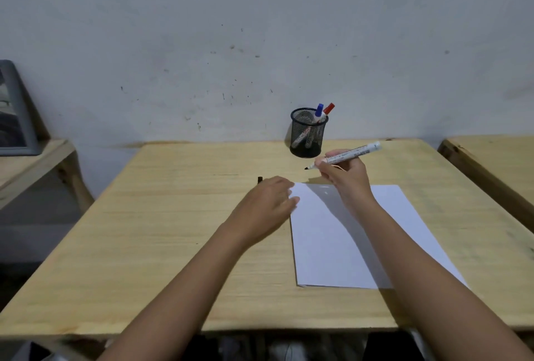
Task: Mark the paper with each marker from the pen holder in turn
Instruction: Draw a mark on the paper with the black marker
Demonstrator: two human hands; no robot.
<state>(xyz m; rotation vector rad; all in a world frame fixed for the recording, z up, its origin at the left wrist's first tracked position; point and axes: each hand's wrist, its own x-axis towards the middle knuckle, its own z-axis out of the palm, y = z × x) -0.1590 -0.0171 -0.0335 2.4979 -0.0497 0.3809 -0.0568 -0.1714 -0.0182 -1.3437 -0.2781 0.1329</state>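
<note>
A white sheet of paper (346, 245) lies on the wooden table (173, 230), right of centre. My right hand (346, 178) holds an uncapped black marker (349, 154) above the paper's far edge, tip pointing left. My left hand (268, 201) rests palm down at the paper's top left corner. A small black cap (260, 179) shows just beyond its fingers; whether the hand grips it is hidden. A black mesh pen holder (307, 135) stands at the table's far edge, holding a blue-capped marker (318, 112) and a red-capped marker (328, 108).
A second wooden table (497, 158) stands at the right. A lower wooden surface (29, 164) at the left carries a grey framed object (14, 109). A grey wall rises behind the table.
</note>
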